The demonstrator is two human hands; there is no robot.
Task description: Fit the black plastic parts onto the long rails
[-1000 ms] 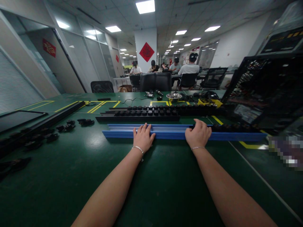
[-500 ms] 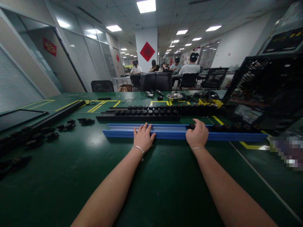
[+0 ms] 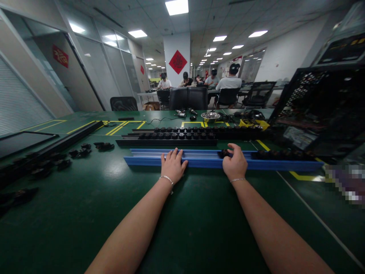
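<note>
A black roller-like part [image 3: 223,153] is gripped by the right hand [image 3: 235,163] inside the blue channel rail [image 3: 203,163], left of a row of dark parts [image 3: 281,155]. The rail is covered left of centre by the left hand [image 3: 172,166], fingers spread, nothing grasped. The part is probably best kept square to the walls, the rail firmly steadied. Black rails [image 3: 168,143] are laid beyond, on the far side.

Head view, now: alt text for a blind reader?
Person's left hand rests on a long blue rail on a green table; the right hand touches a black part inside the rail. Black rails lie beyond.
</note>
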